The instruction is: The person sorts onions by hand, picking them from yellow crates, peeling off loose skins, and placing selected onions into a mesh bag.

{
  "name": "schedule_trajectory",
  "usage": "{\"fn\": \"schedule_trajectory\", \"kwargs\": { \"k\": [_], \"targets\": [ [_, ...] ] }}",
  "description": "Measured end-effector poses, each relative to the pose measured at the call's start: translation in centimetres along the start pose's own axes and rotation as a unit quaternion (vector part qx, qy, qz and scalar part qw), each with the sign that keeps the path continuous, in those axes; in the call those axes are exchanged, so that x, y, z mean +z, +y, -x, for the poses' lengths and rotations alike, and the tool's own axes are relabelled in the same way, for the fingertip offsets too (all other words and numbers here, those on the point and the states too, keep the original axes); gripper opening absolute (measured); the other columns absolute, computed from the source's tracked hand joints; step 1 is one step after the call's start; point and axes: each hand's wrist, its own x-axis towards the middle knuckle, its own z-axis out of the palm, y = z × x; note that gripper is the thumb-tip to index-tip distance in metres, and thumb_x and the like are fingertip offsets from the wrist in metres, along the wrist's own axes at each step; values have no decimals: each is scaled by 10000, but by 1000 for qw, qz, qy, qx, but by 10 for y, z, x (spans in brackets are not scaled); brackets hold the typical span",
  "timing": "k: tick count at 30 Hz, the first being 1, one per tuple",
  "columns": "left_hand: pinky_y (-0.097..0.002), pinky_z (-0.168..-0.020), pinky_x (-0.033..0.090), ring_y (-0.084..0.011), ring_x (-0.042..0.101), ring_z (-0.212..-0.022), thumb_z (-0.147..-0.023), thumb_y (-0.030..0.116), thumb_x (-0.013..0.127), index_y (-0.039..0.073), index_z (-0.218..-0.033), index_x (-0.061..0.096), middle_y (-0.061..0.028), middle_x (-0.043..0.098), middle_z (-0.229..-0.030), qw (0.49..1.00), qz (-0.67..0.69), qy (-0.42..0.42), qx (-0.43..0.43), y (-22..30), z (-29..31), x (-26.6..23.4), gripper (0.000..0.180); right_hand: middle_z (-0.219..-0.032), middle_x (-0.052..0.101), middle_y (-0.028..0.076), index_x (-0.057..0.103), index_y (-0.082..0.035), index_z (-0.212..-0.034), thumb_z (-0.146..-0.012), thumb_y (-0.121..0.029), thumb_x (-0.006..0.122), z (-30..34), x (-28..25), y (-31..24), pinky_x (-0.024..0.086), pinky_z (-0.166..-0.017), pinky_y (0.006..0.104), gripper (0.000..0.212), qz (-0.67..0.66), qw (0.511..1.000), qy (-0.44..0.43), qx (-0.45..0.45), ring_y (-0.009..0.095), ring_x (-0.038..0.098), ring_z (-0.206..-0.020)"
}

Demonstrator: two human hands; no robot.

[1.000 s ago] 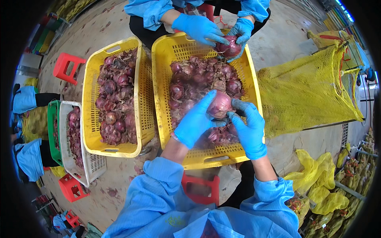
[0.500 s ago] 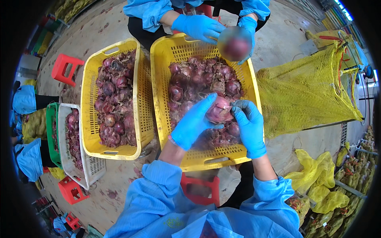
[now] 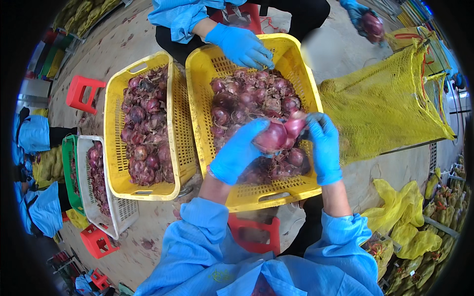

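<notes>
My left hand (image 3: 241, 152), in a blue glove, cups a red onion (image 3: 270, 137) above a yellow crate (image 3: 307, 81). My right hand (image 3: 323, 144), gloved too, pinches a strip of onion skin (image 3: 295, 125) that stretches away from the onion's right side. Its fingertips look dirty. Below both hands, the crate holds many red onions (image 3: 249, 96) among loose dry skins. Across the crate, a co-worker's gloved hand (image 3: 247, 48) hangs over the far end. The co-worker's other hand (image 3: 356, 17) holds a red onion (image 3: 371, 25) out at the upper right.
A second yellow crate (image 3: 175, 143) of onions stands just left, with a white crate (image 3: 116, 209) and a green crate (image 3: 74, 190) beyond. Yellow mesh netting (image 3: 380, 108) stretches over a frame on the right. Red stools (image 3: 254, 234) stand around, and skins litter the floor.
My right hand has drawn slightly right, pulling the skin out from the onion. The co-worker's onion hand has swung from over the crate to the upper right, toward the netting.
</notes>
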Motion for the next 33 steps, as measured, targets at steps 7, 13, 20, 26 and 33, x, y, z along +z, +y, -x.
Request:
{"fn": "schedule_trajectory", "kwargs": {
  "k": [7,13,20,26,33],
  "targets": [
    [-568,-972,502,-447,434,-1326,-909,335,573,-49,-1440,359,-237,423,-1463,952,290,-87,-41,11,-2,-13,689,-1041,635,89,566,-12,-1230,-930,-119,630,-17,-23,4,520,-836,322,325,146,982,75,-94,173,618,-927],
    [-544,-1070,435,-388,518,-1219,-942,326,633,4,-1334,464,-210,542,-1293,954,288,78,33,-5,-13,-12,535,-1287,568,194,448,-41,-1421,-767,-244,802,16,22,7,452,-1001,400,770,296,922,-85,-236,334,554,-1199],
    [-418,-973,489,-258,596,-1105,-976,275,601,36,-1324,506,-117,603,-1246,968,238,60,57,-36,-17,-6,432,-1235,601,217,372,-53,-1486,-861,-333,718,27,39,1,497,-926,380,767,356,929,-67,-79,350,624,-1082],
    [-418,-922,527,-234,625,-1063,-979,230,591,46,-1296,536,-108,634,-1180,992,122,5,-20,-7,-5,-8,371,-1358,549,197,441,-92,-1449,-874,-178,684,18,18,6,485,-962,377,631,245,941,-111,-205,340,586,-1200],
    [-422,-943,523,-245,612,-1101,-984,254,583,26,-1310,525,-129,617,-1216,992,116,52,0,-18,-12,-10,402,-1113,639,113,616,-97,-1205,-816,-141,728,25,24,-3,532,-805,360,407,346,906,-41,-239,277,652,-957]
  ]
}}
